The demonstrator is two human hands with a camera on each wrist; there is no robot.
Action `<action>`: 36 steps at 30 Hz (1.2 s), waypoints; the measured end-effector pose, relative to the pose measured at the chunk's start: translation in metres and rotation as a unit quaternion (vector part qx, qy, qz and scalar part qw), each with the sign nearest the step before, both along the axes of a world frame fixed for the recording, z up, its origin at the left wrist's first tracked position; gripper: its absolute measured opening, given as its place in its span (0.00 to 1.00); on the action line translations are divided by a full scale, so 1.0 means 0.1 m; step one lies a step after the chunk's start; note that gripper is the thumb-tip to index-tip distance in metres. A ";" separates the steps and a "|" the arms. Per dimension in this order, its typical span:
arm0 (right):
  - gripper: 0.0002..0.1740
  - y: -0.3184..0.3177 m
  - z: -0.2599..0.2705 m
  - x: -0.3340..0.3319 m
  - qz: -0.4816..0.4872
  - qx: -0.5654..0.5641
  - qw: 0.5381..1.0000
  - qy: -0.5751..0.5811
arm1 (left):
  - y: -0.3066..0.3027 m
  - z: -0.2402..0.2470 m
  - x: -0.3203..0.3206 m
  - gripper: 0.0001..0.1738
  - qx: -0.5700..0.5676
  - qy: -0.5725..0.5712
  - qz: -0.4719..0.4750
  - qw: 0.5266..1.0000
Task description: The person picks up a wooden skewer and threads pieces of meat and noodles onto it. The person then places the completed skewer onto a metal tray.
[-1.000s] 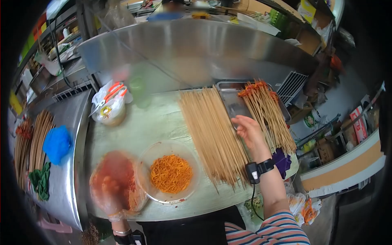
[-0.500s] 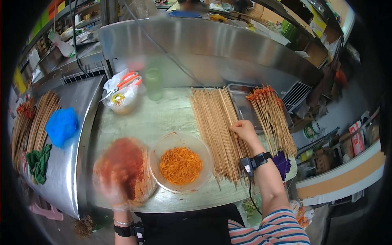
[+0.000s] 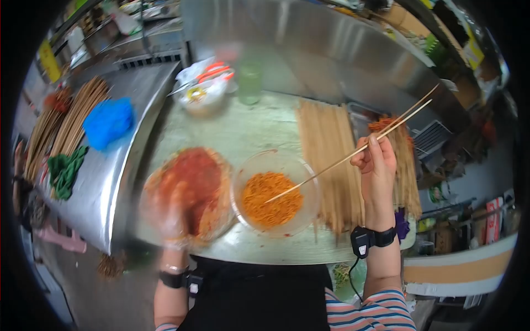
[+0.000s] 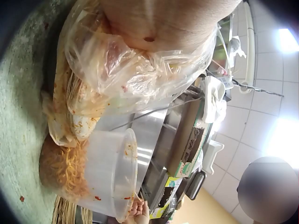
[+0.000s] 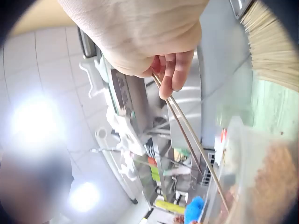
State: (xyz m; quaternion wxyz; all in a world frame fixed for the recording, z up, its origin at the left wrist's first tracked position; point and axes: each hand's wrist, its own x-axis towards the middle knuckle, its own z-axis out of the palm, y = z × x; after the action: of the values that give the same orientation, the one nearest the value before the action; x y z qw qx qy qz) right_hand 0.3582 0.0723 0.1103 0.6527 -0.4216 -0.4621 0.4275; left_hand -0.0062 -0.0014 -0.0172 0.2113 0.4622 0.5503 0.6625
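Note:
My right hand (image 3: 377,165) pinches two thin wooden skewers (image 3: 339,161) between thumb and fingers; one end lies over the orange shreds (image 3: 271,199) in the clear round tub (image 3: 309,211). The right wrist view shows the skewers (image 5: 190,129) leaving the fingertips of that hand (image 5: 154,42). At the left, my left hand (image 3: 174,218), in a clear plastic glove, is at the red-smeared bowl (image 3: 221,212), its fingers blurred. In the left wrist view the glove (image 4: 131,74) covers the hand beside the tub (image 4: 132,158), and its fingers are hidden.
A row of bare skewers (image 3: 330,160) lies right of the tub, with a tray of topped skewers (image 3: 411,179) beyond. Behind stand a green cup (image 3: 249,83) and a container with orange-handled scissors (image 3: 214,71). On the left metal counter are a blue bag (image 3: 109,123), green cloth (image 3: 66,171) and skewer bundles (image 3: 80,118).
My right hand has taken hold of two skewers from the row and raised them, one end now over the tub. The left hand stays at the red bowl. The head view has shifted.

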 end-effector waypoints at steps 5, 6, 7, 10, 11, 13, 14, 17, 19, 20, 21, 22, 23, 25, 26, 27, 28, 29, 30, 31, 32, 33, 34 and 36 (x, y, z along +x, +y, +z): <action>0.07 -0.21 -0.13 -0.59 0.108 -0.028 0.991 -0.080 | 0.01 0.13 0.12 0.20 0.014 -0.185 -0.044 0.982; 0.06 -0.24 -0.17 -0.61 0.144 -0.040 0.985 -0.084 | 0.00 0.22 0.15 0.20 -0.004 -0.211 -0.042 0.976; 0.05 -0.25 -0.20 -0.64 0.179 -0.050 0.979 -0.088 | 0.00 0.24 0.16 0.20 -0.005 -0.219 -0.046 0.975; 0.04 -0.32 -0.19 -0.64 0.271 -0.114 0.944 -0.150 | 0.00 0.22 0.12 0.20 -0.004 -0.225 -0.060 0.972; 0.04 -0.34 -0.19 -0.62 0.294 -0.132 0.933 -0.160 | -0.01 0.24 0.12 0.21 -0.007 -0.221 -0.063 0.973; 0.04 -0.35 -0.09 -0.52 0.244 -0.126 0.954 -0.123 | -0.02 0.28 0.15 0.21 -0.012 -0.218 -0.070 0.973; 0.05 -0.33 -0.04 -0.43 0.222 -0.117 0.962 -0.104 | -0.01 0.26 0.15 0.20 -0.013 -0.217 -0.066 0.974; 0.08 -0.27 -0.07 -0.21 0.199 -0.099 0.974 -0.053 | 0.00 0.24 0.15 0.20 -0.019 -0.215 -0.064 0.974; 0.10 -0.27 -0.09 -0.20 0.182 -0.116 0.975 -0.044 | -0.01 0.28 0.13 0.20 -0.033 -0.210 -0.071 0.975; 0.11 -0.28 -0.11 -0.21 0.172 -0.120 0.977 -0.046 | -0.01 0.28 0.13 0.20 -0.028 -0.233 -0.077 0.969; 0.12 -0.30 -0.12 -0.24 0.165 -0.125 0.977 -0.046 | -0.01 0.28 0.14 0.20 -0.024 -0.255 -0.080 0.963; 0.14 -0.32 -0.14 -0.29 0.162 -0.129 0.977 -0.044 | -0.01 0.31 0.13 0.20 -0.018 -0.273 -0.079 0.959; 0.15 -0.33 -0.14 -0.35 0.156 -0.130 0.977 -0.057 | -0.02 0.38 0.11 0.19 -0.012 -0.309 -0.079 0.948; 0.18 -0.41 -0.07 -0.46 0.147 -0.132 0.977 -0.082 | -0.05 0.58 -0.02 0.18 0.013 -0.332 -0.091 0.939; 0.19 -0.45 -0.06 -0.54 0.138 -0.125 0.979 -0.082 | -0.07 0.62 -0.12 0.19 0.016 -0.318 -0.097 0.943; 0.18 -0.47 -0.11 -0.60 0.143 -0.110 0.980 -0.084 | -0.08 0.66 -0.20 0.19 0.018 -0.319 -0.089 0.943; 0.18 -0.49 -0.17 -0.64 0.146 -0.096 0.981 -0.086 | -0.10 0.68 -0.28 0.19 0.004 -0.305 -0.080 0.949; 0.17 -0.52 -0.22 -0.68 0.147 -0.082 0.982 -0.089 | -0.12 0.68 -0.36 0.20 -0.012 -0.291 -0.073 0.954; 0.15 -0.54 -0.27 -0.74 0.165 -0.073 0.980 -0.079 | -0.13 0.66 -0.41 0.19 -0.036 -0.246 -0.053 0.967; 0.15 -0.56 -0.31 -0.78 0.162 -0.071 0.979 -0.100 | -0.14 0.64 -0.46 0.18 -0.062 -0.201 -0.035 0.977; 0.15 -0.57 -0.34 -0.80 0.157 -0.070 0.978 -0.122 | -0.12 0.63 -0.46 0.16 -0.072 -0.128 -0.020 0.989; 0.15 -0.58 -0.36 -0.82 0.152 -0.069 0.975 -0.145 | -0.12 0.62 -0.48 0.11 -0.078 -0.086 -0.027 0.993; 0.15 -0.58 -0.35 -0.84 0.150 -0.069 0.974 -0.155 | -0.11 0.57 -0.53 0.09 -0.100 0.068 -0.009 0.993; 0.15 -0.58 -0.36 -0.84 0.147 -0.076 0.974 -0.156 | -0.09 0.65 -0.54 0.07 -0.086 0.351 0.015 0.932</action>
State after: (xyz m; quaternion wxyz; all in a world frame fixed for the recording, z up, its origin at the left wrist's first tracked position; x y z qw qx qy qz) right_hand 0.2738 0.0141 0.0746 0.4690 -0.4587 -0.5811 0.4815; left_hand -0.0603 -0.0105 0.0481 0.0337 0.6366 0.6512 0.4117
